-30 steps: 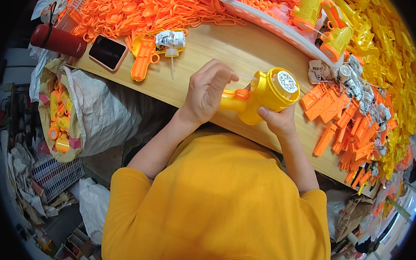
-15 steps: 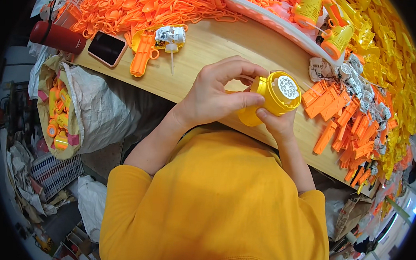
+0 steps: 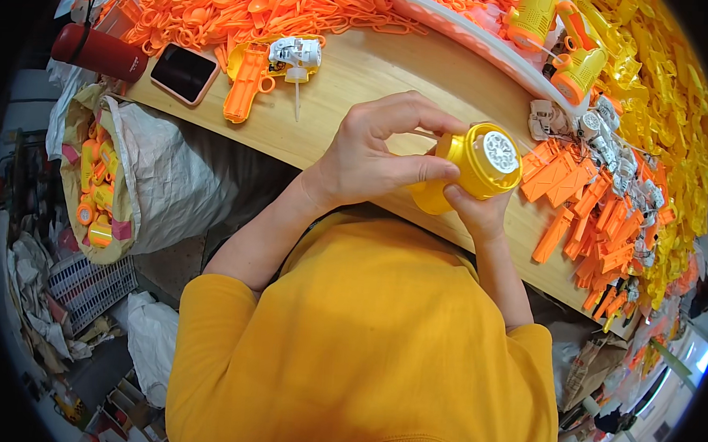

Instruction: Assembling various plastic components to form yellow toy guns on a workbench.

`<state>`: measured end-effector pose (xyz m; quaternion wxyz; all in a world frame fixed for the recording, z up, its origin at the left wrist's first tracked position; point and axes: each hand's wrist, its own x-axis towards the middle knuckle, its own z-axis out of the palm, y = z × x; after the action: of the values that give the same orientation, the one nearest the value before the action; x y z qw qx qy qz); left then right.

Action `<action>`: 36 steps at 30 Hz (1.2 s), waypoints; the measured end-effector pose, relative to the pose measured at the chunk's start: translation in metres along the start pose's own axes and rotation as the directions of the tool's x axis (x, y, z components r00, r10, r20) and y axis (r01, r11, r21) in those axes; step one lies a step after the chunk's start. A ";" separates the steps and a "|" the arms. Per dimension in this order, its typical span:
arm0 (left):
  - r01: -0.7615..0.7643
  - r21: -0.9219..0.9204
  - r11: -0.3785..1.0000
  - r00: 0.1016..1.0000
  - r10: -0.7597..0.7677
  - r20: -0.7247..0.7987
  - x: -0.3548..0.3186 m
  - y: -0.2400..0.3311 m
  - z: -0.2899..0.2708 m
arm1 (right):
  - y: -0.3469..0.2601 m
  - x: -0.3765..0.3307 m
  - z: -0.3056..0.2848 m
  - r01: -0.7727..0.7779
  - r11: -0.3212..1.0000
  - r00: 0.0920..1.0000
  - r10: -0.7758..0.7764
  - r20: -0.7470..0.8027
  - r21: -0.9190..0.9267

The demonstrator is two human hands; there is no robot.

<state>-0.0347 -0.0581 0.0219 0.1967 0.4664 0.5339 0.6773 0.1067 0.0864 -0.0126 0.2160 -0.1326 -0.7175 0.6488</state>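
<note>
A yellow toy gun body (image 3: 475, 165) with a round white perforated face is held above the near edge of the wooden table (image 3: 392, 72). My left hand (image 3: 377, 155) wraps over its rear part, thumb and fingers pinching it. My right hand (image 3: 474, 213) supports it from below with the fingers curled under the round head. Most of the toy's grip is hidden behind my left hand.
An orange grip half (image 3: 245, 82) and a white mechanism (image 3: 296, 54) lie at the table's left, near a phone (image 3: 184, 72) and a red bottle (image 3: 99, 52). Orange parts (image 3: 584, 207) and yellow shells (image 3: 660, 84) pile at right. A white sack (image 3: 135, 172) of finished toys stands at left.
My left hand has closed over the toy's rear, covering the orange part that showed before. The toy has turned so its round white face points more upward and right.
</note>
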 end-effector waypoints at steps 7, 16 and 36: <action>0.264 -0.052 0.963 0.924 -0.268 -0.271 -0.007 -0.023 0.000 | 0.010 0.010 -0.014 0.073 0.991 0.997 -0.071 -0.020 0.113; 0.107 -0.081 0.991 0.844 -0.133 -0.520 -0.004 -0.032 0.018 | -0.021 -0.001 0.013 0.199 0.924 0.979 -0.203 -0.025 0.326; 0.171 -0.038 0.985 0.791 -0.160 -0.591 0.001 -0.050 0.004 | -0.003 0.023 0.015 -0.027 0.968 0.987 0.066 -0.148 0.251</action>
<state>-0.0430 -0.0374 -0.0236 0.0751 0.1854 0.6130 0.7643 0.0793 0.0838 -0.0076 0.2707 -0.1714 -0.6085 0.7260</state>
